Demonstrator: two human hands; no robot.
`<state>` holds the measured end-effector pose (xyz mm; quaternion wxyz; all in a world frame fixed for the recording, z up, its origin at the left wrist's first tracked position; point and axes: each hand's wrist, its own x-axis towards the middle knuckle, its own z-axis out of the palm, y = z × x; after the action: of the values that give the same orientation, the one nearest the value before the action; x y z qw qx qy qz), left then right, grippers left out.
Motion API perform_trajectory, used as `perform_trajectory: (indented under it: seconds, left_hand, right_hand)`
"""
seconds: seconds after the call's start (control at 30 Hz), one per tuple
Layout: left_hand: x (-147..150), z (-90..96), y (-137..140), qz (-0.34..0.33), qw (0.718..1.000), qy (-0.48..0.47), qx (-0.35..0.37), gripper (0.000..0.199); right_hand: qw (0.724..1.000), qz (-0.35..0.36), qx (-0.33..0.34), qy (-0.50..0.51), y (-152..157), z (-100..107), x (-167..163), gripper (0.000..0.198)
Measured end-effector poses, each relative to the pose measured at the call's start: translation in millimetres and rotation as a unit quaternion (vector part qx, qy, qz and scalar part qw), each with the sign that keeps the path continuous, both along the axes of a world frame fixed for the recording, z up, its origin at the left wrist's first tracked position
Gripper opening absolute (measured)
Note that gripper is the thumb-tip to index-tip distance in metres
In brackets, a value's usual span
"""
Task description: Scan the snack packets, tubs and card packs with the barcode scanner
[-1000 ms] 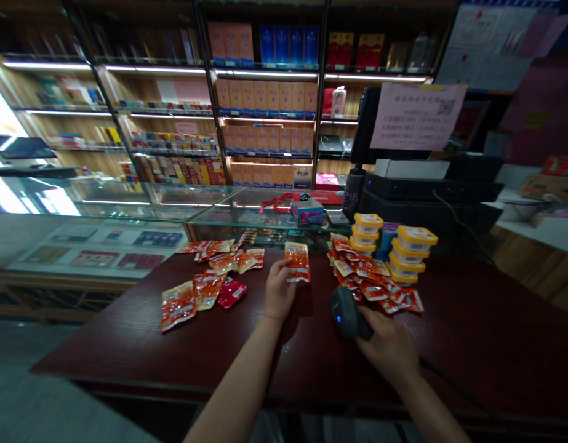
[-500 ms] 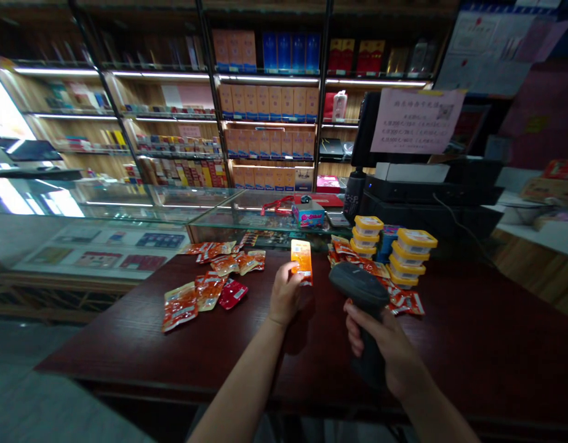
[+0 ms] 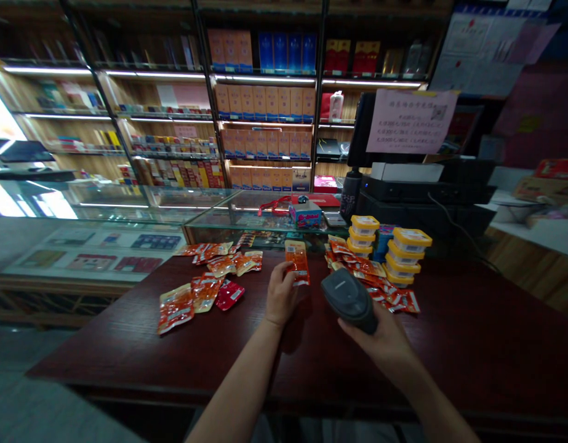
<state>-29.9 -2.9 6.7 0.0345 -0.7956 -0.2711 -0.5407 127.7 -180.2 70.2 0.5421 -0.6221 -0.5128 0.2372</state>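
Here we are, left hand (image 3: 280, 295) curled nearly closed, thumb and fingers pinching the lower left edge of an orange packet (image 3: 297, 258), which sits in front of us, pale end away; whether it touches the bench (image 3: 477, 344), we can't tell. Over on our right, the right hand (image 3: 389, 338) is wrapped around a dark scanner (image 3: 348, 298), fingers partly hidden beneath it, its head angled forward and left, just apart from the packet.

Out to our left, a loose spread of orange packets (image 3: 176, 307) lies on the dark wood, with a red packet (image 3: 230, 294) at its near right. Just beyond the scanner, we've got a heap of packets (image 3: 352, 261), overlapping, right against two stacks of yellow-lidded tubs (image 3: 407, 253), a blue box (image 3: 383, 243) between them.

Further out, a glass case (image 3: 210, 218) carries a pink-and-blue box (image 3: 306, 215); right of that, a pink notice (image 3: 408, 122) covers a monitor, and lit shelves (image 3: 265, 123) fill our background.
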Motion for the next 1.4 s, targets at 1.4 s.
perform_trajectory:
  seconds: [1.4]
  left_hand:
    - [139,34.2,65,-0.103,0.975,0.072,-0.184,0.059]
  right_hand:
    - [0.898,-0.046,-0.121,-0.421,5,-62,30,0.042]
